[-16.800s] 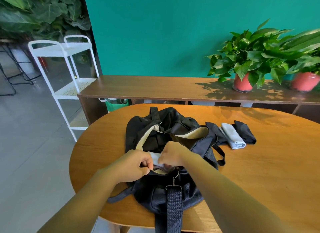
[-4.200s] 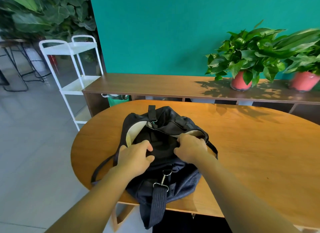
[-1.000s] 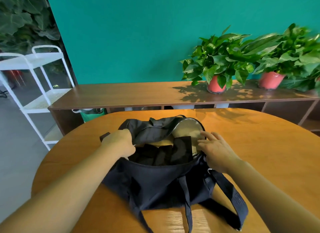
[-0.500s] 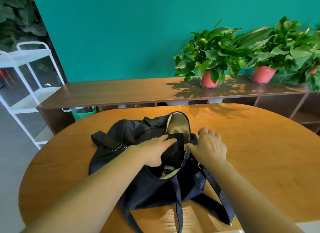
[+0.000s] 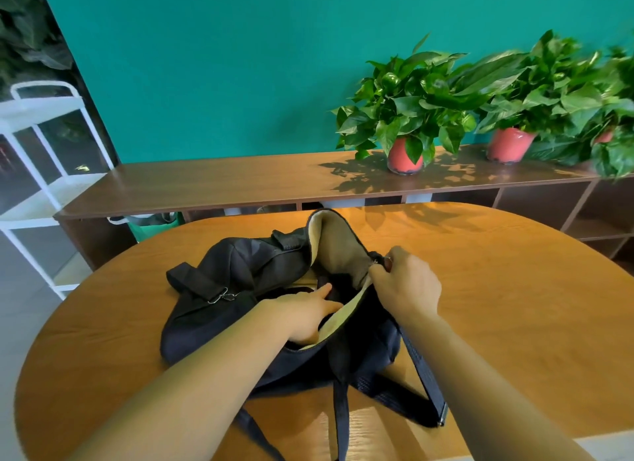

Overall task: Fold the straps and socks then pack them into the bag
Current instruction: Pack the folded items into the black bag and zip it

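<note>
Right hand (image 5: 406,283) grips the raised rim of the bag (image 5: 212,318); left hand (image 5: 303,314) reaches inside, fingers straight

Hidden inside bag (image 5: 212,309): most left hand (image 5: 302,318) fingers; contents dark, indistinct; rightmost plant (image 5: 614,151) blurred, cropped.

**Black bag, cream lining, orange-brown bench**

The bag (image 5: 219,278) is plain black all over, and its lining (image 5: 338,251) is pale cream-beige. The strap (image 5: 422,368) is black webbing, and a clip (image 5: 221,295) on the bag is silvery. The bench (image 5: 497,306) is warm orange-brown with a fine wood grain. The shelf unit (image 5: 223,182) is dark brown wood, dappled with leaf shadows. The wall (image 5: 240,65) is flat teal. The plants (image 5: 411,93) have glossy green leaves in coral-red pots (image 5: 404,156). The cart (image 5: 41,107) is white and the floor (image 5: 20,289) is grey.
</note>
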`<state>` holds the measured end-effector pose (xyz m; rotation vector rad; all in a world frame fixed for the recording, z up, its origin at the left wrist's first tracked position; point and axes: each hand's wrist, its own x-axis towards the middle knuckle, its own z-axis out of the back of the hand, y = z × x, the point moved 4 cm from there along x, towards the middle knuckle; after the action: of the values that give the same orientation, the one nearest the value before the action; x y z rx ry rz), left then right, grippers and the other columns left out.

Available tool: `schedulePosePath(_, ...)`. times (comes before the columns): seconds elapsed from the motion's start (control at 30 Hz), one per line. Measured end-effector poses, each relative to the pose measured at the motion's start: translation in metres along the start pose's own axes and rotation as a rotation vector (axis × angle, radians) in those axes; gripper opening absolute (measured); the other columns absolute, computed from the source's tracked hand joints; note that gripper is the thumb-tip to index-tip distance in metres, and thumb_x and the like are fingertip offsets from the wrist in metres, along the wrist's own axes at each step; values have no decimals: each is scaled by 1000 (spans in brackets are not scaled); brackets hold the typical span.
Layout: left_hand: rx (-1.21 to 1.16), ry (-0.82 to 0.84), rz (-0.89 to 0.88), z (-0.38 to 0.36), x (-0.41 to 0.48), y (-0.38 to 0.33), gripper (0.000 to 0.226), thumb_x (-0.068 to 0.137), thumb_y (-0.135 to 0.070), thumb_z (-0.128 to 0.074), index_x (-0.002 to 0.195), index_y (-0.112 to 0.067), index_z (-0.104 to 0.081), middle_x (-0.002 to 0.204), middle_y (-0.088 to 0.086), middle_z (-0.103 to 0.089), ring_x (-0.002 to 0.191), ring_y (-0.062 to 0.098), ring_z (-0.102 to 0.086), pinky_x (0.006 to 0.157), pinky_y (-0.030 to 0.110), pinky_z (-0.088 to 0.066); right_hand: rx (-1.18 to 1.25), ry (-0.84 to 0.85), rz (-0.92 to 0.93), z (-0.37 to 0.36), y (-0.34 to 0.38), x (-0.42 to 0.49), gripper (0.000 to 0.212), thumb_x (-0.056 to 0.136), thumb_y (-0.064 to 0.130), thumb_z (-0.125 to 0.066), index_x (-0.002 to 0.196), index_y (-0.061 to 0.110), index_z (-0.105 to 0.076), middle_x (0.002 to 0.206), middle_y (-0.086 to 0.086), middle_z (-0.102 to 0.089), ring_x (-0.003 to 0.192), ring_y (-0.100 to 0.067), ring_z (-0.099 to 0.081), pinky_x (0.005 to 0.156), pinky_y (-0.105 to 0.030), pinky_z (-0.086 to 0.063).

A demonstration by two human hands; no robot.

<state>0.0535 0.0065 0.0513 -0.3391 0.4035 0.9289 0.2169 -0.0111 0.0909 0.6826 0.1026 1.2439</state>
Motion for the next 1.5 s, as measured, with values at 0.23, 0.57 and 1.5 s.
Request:
schedulePosePath(0.23, -98, 3, -26, -1, 12, -15, 68, 94, -12, -49, 152, -30, -20, 162, 3, 5, 144, 37, -18, 111, 46, -32, 133, -72, 163, 3, 8, -8, 23, 66, 34, -48, 59, 20, -31, 52, 6, -36, 51, -13, -30, 60, -32, -21)
schedulePosePath(0.57, -398, -403, 60, 49, -42, 40, 38, 93, -19, -60, 130, -21, -58, 129, -7, -59, 117, 11, -56, 100, 31, -46, -52, 123, 7, 3, -2, 0, 30, 74, 44, -58, 92, 21, -50, 80, 2, -60, 87, -24, -53, 75, -36, -29)
schedulePosePath(1.5, -31, -598, 738, 48, -82, 126, 21, 87, -16, -55, 106, -24, -51, 97, 1, -47, 85, 22, -48, 65, 32, -40, -664, 718, 746, -87, 27, -38, 49, 98, 41, -35, 144, 49, -22, 159, 4, -11, 147, -21, 1, 100, -68, 20)
